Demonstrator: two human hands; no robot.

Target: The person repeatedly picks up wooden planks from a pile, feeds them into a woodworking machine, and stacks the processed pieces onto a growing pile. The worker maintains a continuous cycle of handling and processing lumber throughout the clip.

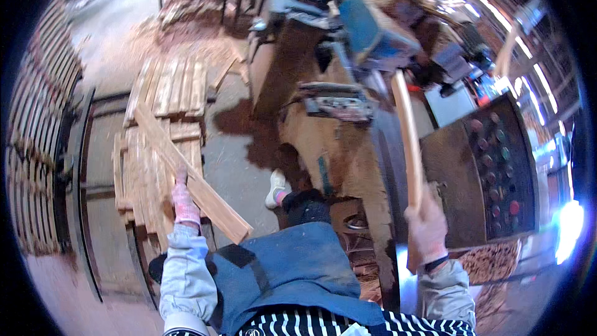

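My left hand (185, 198), in a pale pinkish work glove, is closed on a wooden plank (221, 208). The plank slants over a stack of similar planks (148, 171) at my left, with its near end beside my blue apron. On the other side, my right hand (426, 224) grips a long, narrow wooden strip (407, 140). That strip stretches away from me along the metal bed of a machine (390, 186). The fingertips of both hands are partly hidden.
Right of the strip stands a control panel (497, 174) with several round buttons. Slatted wood stacks (40, 130) line the far left, beside dark metal rails (87, 211). A brown machine body (339, 155) stands in front of me, sawdust (168, 40) lies beyond, and my white shoe (275, 188) is beside it.
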